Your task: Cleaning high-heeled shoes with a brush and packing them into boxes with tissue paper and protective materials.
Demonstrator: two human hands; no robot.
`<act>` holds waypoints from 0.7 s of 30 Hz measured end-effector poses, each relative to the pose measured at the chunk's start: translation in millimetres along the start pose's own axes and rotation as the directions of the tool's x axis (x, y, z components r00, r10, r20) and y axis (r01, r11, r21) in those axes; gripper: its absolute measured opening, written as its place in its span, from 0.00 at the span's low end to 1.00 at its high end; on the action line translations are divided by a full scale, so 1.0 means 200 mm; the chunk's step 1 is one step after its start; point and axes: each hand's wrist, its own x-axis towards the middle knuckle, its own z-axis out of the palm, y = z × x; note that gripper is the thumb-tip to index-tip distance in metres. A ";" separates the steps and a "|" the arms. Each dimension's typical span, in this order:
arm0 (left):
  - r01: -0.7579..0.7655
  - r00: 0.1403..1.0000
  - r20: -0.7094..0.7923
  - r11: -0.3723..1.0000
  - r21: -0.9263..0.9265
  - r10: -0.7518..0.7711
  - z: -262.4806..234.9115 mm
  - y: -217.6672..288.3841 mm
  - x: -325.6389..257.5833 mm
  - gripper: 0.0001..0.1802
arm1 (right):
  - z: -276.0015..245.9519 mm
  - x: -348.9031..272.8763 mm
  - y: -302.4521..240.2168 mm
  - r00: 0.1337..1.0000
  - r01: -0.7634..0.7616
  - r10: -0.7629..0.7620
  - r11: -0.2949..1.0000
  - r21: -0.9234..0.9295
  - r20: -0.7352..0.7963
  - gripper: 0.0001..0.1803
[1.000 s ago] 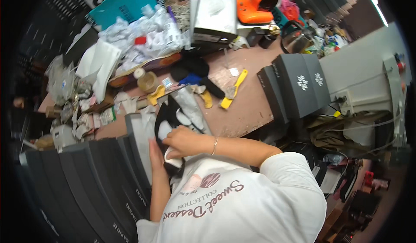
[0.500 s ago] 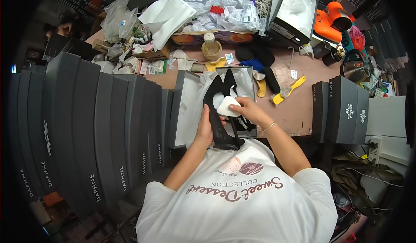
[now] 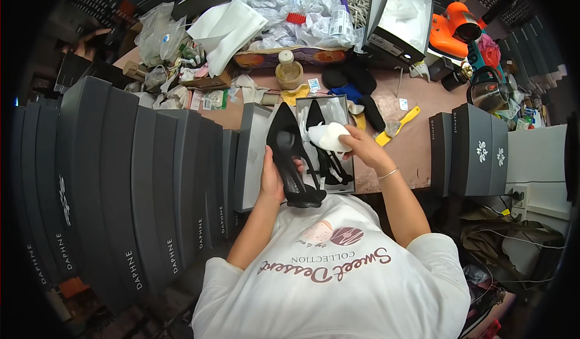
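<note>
Left hand [image 3: 273,176]: wrapped round a black shoe [image 3: 279,138], thumb on its left edge, fingertips poking out on the right side
Right hand [image 3: 366,148]: thumb and fingers pinched together on some white padding [image 3: 334,138]
Held shoe: basically in the left hand's grip, toe pointing away from the person, right fingers well clear of it
Open shoe box [image 3: 350,179]: just past the hands, got white tissue and a second black shoe [image 3: 315,113] inside
Back carton [image 3: 329,57]: heaped with crumpled white paper [image 3: 266,6]
Dark box [image 3: 388,45] beside it: more white tissue
</note>
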 end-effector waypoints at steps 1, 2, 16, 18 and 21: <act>0.016 1.000 0.019 1.000 0.017 -0.016 0.03 0.00 -0.01 0.39 | 0.00 -0.01 0.00 0.997 0.078 -0.077 0.994 -0.082 0.018 0.12; 0.039 0.993 0.112 0.999 0.016 -0.041 0.01 -0.03 0.03 0.40 | 0.00 -0.02 0.00 0.988 0.156 -0.150 0.974 -0.163 0.045 0.11; -0.035 0.997 0.076 0.982 0.187 0.022 0.05 -0.15 -0.05 0.17 | 0.30 -0.19 -0.04 0.659 0.568 -0.670 0.144 -0.811 0.342 0.22; 0.037 0.996 0.083 0.997 0.066 -0.042 0.07 -0.13 -0.06 0.19 | 0.32 -0.18 -0.05 0.629 0.549 -0.690 0.068 -0.833 0.358 0.26; 0.055 0.985 0.165 0.998 0.007 -0.056 0.14 -0.11 -0.12 0.23 | 0.36 -0.04 0.00 0.580 0.540 -0.741 0.037 -0.841 0.340 0.30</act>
